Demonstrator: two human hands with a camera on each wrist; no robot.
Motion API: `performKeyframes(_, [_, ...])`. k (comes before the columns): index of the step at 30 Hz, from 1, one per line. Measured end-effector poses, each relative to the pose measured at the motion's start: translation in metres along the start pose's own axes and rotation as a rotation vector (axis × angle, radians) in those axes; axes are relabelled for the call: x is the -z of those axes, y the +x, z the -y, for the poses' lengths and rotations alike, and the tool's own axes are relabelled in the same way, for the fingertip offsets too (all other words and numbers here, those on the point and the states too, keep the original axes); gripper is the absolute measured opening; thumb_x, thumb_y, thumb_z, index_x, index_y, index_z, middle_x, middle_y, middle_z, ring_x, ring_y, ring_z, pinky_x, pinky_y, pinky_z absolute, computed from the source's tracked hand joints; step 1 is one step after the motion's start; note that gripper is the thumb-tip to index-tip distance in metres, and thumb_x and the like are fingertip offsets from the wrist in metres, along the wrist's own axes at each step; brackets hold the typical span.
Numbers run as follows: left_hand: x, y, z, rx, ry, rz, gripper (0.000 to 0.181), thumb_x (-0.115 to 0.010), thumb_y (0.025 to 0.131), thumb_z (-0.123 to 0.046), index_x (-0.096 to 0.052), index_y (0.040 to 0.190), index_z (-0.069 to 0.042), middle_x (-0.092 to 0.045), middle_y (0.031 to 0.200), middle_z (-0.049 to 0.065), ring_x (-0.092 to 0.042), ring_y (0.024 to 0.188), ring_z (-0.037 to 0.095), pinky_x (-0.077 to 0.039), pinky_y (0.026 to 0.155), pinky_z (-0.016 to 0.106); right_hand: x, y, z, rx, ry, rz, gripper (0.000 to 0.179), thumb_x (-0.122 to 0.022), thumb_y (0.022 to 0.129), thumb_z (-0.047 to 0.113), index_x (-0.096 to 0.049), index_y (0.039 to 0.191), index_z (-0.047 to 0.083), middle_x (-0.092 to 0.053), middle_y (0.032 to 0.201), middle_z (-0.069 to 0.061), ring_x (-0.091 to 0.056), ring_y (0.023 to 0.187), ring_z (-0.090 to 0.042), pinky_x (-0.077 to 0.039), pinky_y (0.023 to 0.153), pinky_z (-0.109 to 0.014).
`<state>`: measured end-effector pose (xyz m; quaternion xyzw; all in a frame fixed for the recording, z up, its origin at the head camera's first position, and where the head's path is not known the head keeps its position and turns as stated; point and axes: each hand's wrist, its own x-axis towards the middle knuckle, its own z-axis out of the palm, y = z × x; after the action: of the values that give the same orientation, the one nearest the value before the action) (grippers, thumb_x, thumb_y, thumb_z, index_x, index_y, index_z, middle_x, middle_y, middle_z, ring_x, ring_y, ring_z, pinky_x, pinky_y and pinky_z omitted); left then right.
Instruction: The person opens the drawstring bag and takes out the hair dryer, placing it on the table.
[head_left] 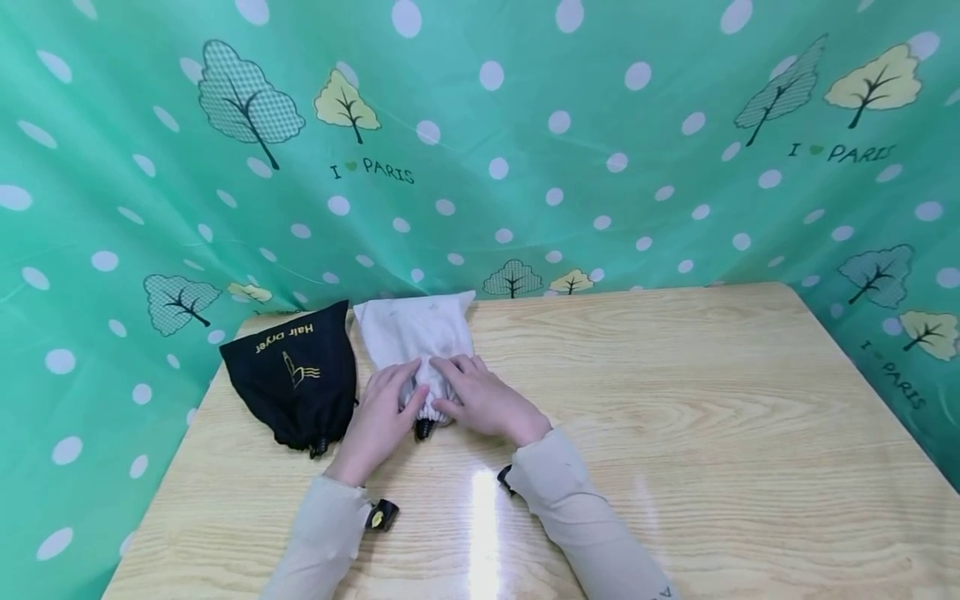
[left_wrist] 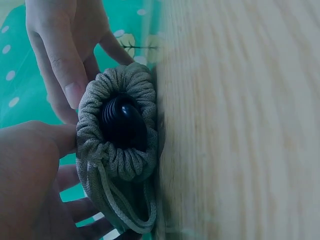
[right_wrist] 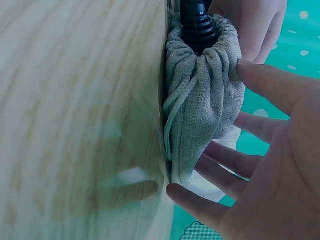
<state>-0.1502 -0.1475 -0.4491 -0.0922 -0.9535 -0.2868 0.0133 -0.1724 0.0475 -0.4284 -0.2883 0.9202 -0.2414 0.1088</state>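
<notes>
One pale drawstring bag, left hand and right hand touching it, both relaxed, unclenched; best steadied evenly, black ribbed end centred.

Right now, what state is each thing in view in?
Pale bag: lying on the table, mouth gathered.
Black bag: lying on the table, neck gathered.
Drawstring: in a loose loop outside the pale bag.
Black ribbed piece: poking from the pale bag's mouth.
Left hand: touching the pale bag.
Right hand: touching the pale bag, fingers spread.
</notes>
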Motion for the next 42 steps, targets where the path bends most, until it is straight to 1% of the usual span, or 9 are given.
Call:
performKeyframes(10, [-0.006,0.001,-0.001,-0.031,0.009,-0.01,0.053,-0.052,0.102,-0.041,-0.048,0.148,-0.014,-0.05,0.144,0.015,-0.041,0.137,0.034,-0.039,0.108,0.058,0.004,-0.005,0.003,-0.019,-0.012,0.023,0.066,-0.052,0.103,0.039,-0.026,0.157,0.013,-0.04,0.15,-0.013,-0.038,0.138,-0.03,-0.038,0.114,-0.046])
performKeyframes(14, [-0.007,0.0,-0.003,-0.033,0.005,-0.015,0.053,-0.052,0.102,-0.042,-0.048,0.147,-0.014,-0.051,0.144,0.015,-0.042,0.136,0.033,-0.04,0.107,0.059,0.006,-0.006,0.003,-0.021,-0.027,0.031,0.067,-0.051,0.103,0.039,-0.025,0.158,0.013,-0.038,0.153,-0.014,-0.036,0.141,-0.031,-0.036,0.115,-0.047])
performKeyframes(19, [-0.007,-0.001,-0.007,-0.037,-0.008,0.001,0.054,-0.05,0.103,-0.043,-0.048,0.148,-0.013,-0.05,0.144,0.015,-0.041,0.137,0.034,-0.038,0.11,0.057,0.008,-0.008,0.002,-0.034,-0.032,0.05,0.066,-0.052,0.103,0.039,-0.025,0.157,0.013,-0.036,0.154,-0.014,-0.033,0.143,-0.032,-0.035,0.116,-0.047])
performKeyframes(23, [-0.007,-0.002,-0.009,-0.035,-0.009,0.01,0.055,-0.05,0.103,-0.044,-0.047,0.148,-0.013,-0.049,0.145,0.015,-0.041,0.138,0.034,-0.037,0.11,0.057,0.011,-0.01,0.002,-0.037,-0.02,0.059,0.066,-0.053,0.102,0.037,-0.025,0.157,0.013,-0.037,0.153,-0.015,-0.033,0.143,-0.033,-0.035,0.116,-0.047])
performKeyframes(30, [-0.008,-0.002,-0.01,-0.044,-0.005,0.016,0.055,-0.049,0.103,-0.045,-0.047,0.148,-0.013,-0.049,0.146,0.014,-0.04,0.138,0.033,-0.038,0.11,0.057,0.012,-0.013,0.002,-0.039,-0.006,0.046,0.065,-0.054,0.102,0.036,-0.026,0.157,0.012,-0.038,0.153,-0.016,-0.034,0.143,-0.032,-0.034,0.116,-0.046])
performKeyframes(37, [-0.008,-0.002,-0.01,-0.044,-0.015,0.016,0.056,-0.049,0.103,-0.044,-0.047,0.148,-0.012,-0.049,0.145,0.014,-0.041,0.138,0.033,-0.038,0.111,0.056,0.009,-0.013,0.001,-0.03,-0.006,0.002,0.066,-0.053,0.101,0.043,-0.03,0.155,0.012,-0.042,0.15,-0.016,-0.038,0.14,-0.032,-0.038,0.113,-0.046])
performKeyframes(42, [-0.009,-0.002,-0.011,-0.058,-0.013,0.004,0.055,-0.051,0.102,-0.042,-0.048,0.147,-0.011,-0.051,0.144,0.015,-0.042,0.137,0.033,-0.038,0.11,0.055,0.008,-0.013,0.001,-0.042,-0.01,0.001,0.065,-0.053,0.101,0.043,-0.031,0.155,0.013,-0.043,0.149,-0.015,-0.039,0.139,-0.032,-0.039,0.113,-0.046])
